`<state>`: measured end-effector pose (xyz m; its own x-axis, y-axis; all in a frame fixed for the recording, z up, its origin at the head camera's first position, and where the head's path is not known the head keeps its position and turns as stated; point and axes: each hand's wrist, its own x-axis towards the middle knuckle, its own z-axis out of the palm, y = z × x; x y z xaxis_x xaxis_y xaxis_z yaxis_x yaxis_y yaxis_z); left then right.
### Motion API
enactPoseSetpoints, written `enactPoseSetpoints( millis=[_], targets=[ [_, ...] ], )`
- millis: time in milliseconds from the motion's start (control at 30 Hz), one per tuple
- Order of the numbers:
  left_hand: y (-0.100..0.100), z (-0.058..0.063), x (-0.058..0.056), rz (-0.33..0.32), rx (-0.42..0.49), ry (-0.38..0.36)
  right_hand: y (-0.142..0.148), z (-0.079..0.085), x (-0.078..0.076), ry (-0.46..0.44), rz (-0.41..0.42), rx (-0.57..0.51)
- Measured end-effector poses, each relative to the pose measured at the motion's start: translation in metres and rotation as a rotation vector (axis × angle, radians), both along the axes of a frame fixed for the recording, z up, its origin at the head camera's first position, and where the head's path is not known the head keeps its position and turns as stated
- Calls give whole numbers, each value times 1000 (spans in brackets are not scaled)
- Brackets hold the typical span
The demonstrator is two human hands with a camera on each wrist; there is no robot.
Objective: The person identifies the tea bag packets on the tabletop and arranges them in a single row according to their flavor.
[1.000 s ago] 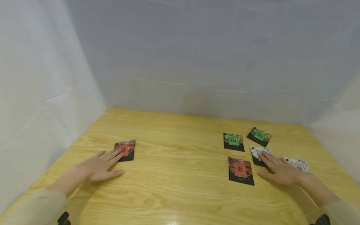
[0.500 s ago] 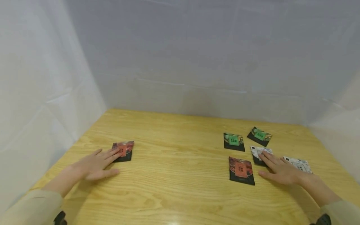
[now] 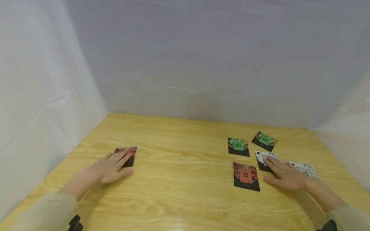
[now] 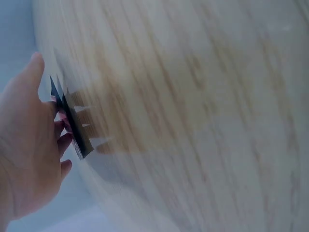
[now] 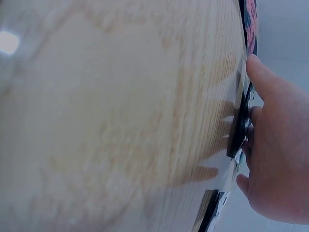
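My left hand (image 3: pixel 111 167) lies at the left of the table, its straight fingers resting on a small flat packet (image 3: pixel 128 162) with a red printed top and black lower part. The fingers cover much of that packet; the left wrist view shows the same packet (image 4: pixel 75 126) nearly edge-on under the fingertips. At the right, my right hand (image 3: pixel 289 176) has its extended fingertips on a white-and-black packet (image 3: pixel 260 157), partly hidden by them. The right wrist view shows that packet's dark edge (image 5: pixel 239 128) beneath the fingers. Neither hand curls round a packet.
Left of my right hand lies another red-and-black packet (image 3: pixel 246 176). Two green-labelled packets (image 3: pixel 238 146) lie farther back. A second white packet (image 3: pixel 304 169) sits beside my right hand, partly behind it. White sheeting (image 3: pixel 185 64) encloses the wooden table (image 3: pixel 179 179) at back and sides.
The red packet under my left hand slid slightly left with the hand, then the hand moved right, covering more of it. My right hand stays put; the head view shifts a little.
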<state>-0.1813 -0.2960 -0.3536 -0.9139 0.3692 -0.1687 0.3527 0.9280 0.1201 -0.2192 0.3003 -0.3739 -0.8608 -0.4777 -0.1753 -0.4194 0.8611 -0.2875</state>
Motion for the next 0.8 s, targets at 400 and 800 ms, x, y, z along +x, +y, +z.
enactPoseSetpoints(
  millis=[400, 800],
  targets=[
    [-7, -6, -3, -43, -6, -4, 2, -5, 0, 40, 0, 5],
    [-11, -7, 0, -64, 7, 24, -15, 6, 10, 70, 69, -28]
  ],
)
